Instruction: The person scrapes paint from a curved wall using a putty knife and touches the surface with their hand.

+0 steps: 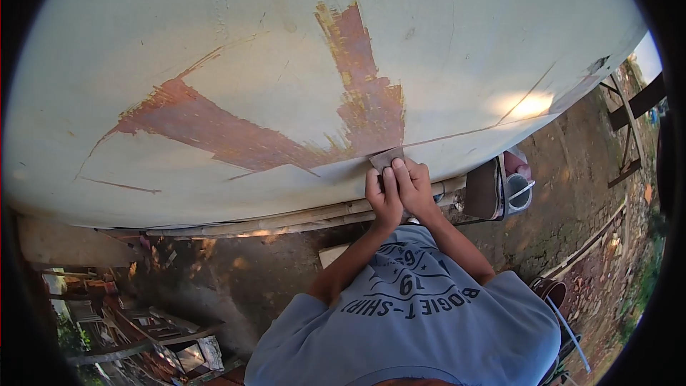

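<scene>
A large pale painted surface (250, 86) curves across the upper view. Two stripped reddish-brown patches, a left one (214, 125) and a right one (368, 100), show on it with ragged yellowish edges. At the lower end of the right patch a flat scraper blade (386, 157) rests against the surface. My left hand (384, 199) is closed on the blade from the left. Beside it, my right hand (415, 184) also grips it, thumb pressed on its face. The two hands touch each other; the lower part of the tool is hidden by them.
Long poles (314, 223) run under the surface's lower edge. At right stand a dark container (484, 189) and a grey bucket (519, 193). A reddish bucket (549, 290) is by my right side. Scrap wood (153, 332) is heaped lower left.
</scene>
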Demonstrator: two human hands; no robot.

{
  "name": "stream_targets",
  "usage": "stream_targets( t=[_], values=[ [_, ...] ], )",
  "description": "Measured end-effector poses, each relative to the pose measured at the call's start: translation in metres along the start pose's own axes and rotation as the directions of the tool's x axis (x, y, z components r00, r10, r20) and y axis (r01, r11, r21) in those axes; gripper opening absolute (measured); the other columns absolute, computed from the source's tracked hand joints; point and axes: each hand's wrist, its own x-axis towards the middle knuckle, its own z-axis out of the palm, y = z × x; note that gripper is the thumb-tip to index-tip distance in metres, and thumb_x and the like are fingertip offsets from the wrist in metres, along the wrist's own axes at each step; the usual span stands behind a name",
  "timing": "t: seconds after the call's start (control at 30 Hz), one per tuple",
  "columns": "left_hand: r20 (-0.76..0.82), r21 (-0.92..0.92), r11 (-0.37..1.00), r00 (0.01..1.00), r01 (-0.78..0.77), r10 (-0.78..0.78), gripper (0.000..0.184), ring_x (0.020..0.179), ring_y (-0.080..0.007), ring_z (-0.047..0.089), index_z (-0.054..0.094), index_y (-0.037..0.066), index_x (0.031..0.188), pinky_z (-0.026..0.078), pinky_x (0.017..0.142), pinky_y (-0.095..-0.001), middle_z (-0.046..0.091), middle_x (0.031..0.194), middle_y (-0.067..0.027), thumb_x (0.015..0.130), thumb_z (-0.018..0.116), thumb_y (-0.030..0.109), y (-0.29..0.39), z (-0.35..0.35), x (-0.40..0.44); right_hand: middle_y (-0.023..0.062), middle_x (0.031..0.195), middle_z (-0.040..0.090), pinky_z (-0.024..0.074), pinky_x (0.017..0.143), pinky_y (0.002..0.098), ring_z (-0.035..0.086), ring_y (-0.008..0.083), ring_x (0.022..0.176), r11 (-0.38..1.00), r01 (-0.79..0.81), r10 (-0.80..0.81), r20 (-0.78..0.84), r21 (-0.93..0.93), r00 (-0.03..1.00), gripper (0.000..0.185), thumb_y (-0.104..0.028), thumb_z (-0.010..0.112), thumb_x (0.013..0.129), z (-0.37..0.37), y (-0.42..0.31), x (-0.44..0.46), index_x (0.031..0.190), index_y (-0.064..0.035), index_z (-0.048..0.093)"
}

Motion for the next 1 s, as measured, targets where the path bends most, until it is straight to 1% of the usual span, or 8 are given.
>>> stream_targets(
  t=[0.13, 0.23, 0.43, 0.53, 0.63, 0.77, 0.87, 1.0],
  values=[
    [-0.057, 0.038, 0.999, 0.998, -0.019, 0.022, 0.019, 0.073, -0.0044, 0.044, 0.047, 0.004, 0.089, 0.04, 0.064, -0.0241, 0.051, 0.082, 0.0016, 0.105, 0.046, 0.016, 0.015, 0.009, 0.002, 0.0046, 0.058, 0.056, 0.0424, 0.052, 0.028, 0.048, 0.0061, 0.058, 0.999, -0.011, 0.01, 0.021, 0.044, 1.0, 0.032, -0.019, 0.05, 0.102, -0.002, -0.009, 0.003, 0.079, 0.0019, 0.059],
    [-0.05, 0.011, 0.999, 0.998, 0.049, -0.049, 0.021, 0.074, -0.0049, 0.044, 0.047, 0.004, 0.088, 0.04, 0.064, -0.0238, 0.052, 0.082, 0.0012, 0.105, 0.047, 0.016, 0.007, 0.007, -0.002, 0.0048, 0.058, 0.057, 0.0431, 0.052, 0.0282, 0.049, 0.0059, 0.058, 1.0, -0.014, 0.015, 0.024, -0.023, 1.0, 0.034, -0.02, 0.05, 0.102, -0.005, 0.003, 0.0, 0.078, 0.0021, 0.06],
    [-0.097, 0.087, 0.996, 0.995, 0.026, -0.018, 0.021, 0.075, -0.0055, 0.045, 0.048, 0.003, 0.088, 0.041, 0.065, -0.0242, 0.052, 0.082, 0.0001, 0.105, 0.047, 0.016, 0.028, 0.014, 0.001, 0.0041, 0.057, 0.056, 0.0428, 0.051, 0.0285, 0.049, 0.006, 0.057, 0.999, -0.031, 0.03, 0.027, 0.037, 0.999, 0.035, -0.02, 0.05, 0.102, -0.004, -0.008, 0.002, 0.077, 0.0016, 0.06],
    [-0.087, 0.032, 0.999, 0.996, 0.033, -0.03, 0.021, 0.075, -0.0059, 0.045, 0.048, 0.004, 0.089, 0.041, 0.066, -0.0249, 0.052, 0.082, -0.0001, 0.105, 0.047, 0.017, 0.02, 0.013, 0.001, 0.0042, 0.057, 0.056, 0.0423, 0.051, 0.0284, 0.049, 0.0059, 0.057, 0.999, -0.037, 0.037, -0.003, -0.001, 0.999, 0.035, -0.02, 0.05, 0.102, -0.001, -0.008, 0.002, 0.077, 0.0018, 0.06],
    [-0.08, 0.013, 1.0, 0.997, -0.008, 0.009, 0.02, 0.076, -0.0052, 0.045, 0.048, 0.004, 0.09, 0.041, 0.066, -0.0244, 0.052, 0.082, 0.0005, 0.105, 0.047, 0.017, 0.037, 0.017, 0.011, 0.0047, 0.057, 0.056, 0.043, 0.051, 0.0286, 0.049, 0.0063, 0.057, 1.0, -0.01, 0.011, 0.052, -0.027, 0.999, 0.035, -0.021, 0.049, 0.102, -0.004, -0.035, 0.01, 0.078, 0.0022, 0.06],
    [-0.08, 0.025, 0.999, 0.996, 0.038, -0.036, 0.021, 0.076, -0.004, 0.045, 0.048, 0.003, 0.09, 0.04, 0.065, -0.0229, 0.052, 0.083, 0.0006, 0.105, 0.046, 0.018, 0.022, 0.012, -0.001, 0.0057, 0.057, 0.056, 0.0431, 0.051, 0.0284, 0.049, 0.0069, 0.056, 0.999, -0.039, 0.039, -0.002, 0.018, 0.999, 0.035, -0.02, 0.05, 0.102, -0.001, -0.005, 0.001, 0.077, 0.0023, 0.06],
    [-0.104, -0.002, 1.0, 0.994, 0.015, -0.015, 0.022, 0.075, -0.0043, 0.045, 0.048, 0.003, 0.089, 0.041, 0.065, -0.0233, 0.052, 0.082, 0.0002, 0.105, 0.046, 0.019, 0.028, 0.016, 0.006, 0.0057, 0.058, 0.057, 0.043, 0.052, 0.0277, 0.049, 0.0065, 0.057, 0.999, 0.026, -0.025, 0.021, -0.038, 0.999, 0.035, -0.019, 0.049, 0.102, -0.001, -0.01, 0.006, 0.077, 0.0026, 0.06],
    [-0.047, 0.063, 0.998, 0.998, -0.025, 0.028, 0.021, 0.076, -0.005, 0.046, 0.049, 0.002, 0.091, 0.042, 0.066, -0.0243, 0.054, 0.082, -0.0008, 0.105, 0.047, 0.018, 0.056, 0.014, 0.017, 0.0041, 0.059, 0.056, 0.0434, 0.053, 0.0274, 0.048, 0.0058, 0.058, 0.999, -0.016, 0.014, 0.044, 0.042, 0.999, 0.036, -0.019, 0.048, 0.103, 0.001, -0.042, 0.013, 0.077, 0.0025, 0.06]
  ],
)
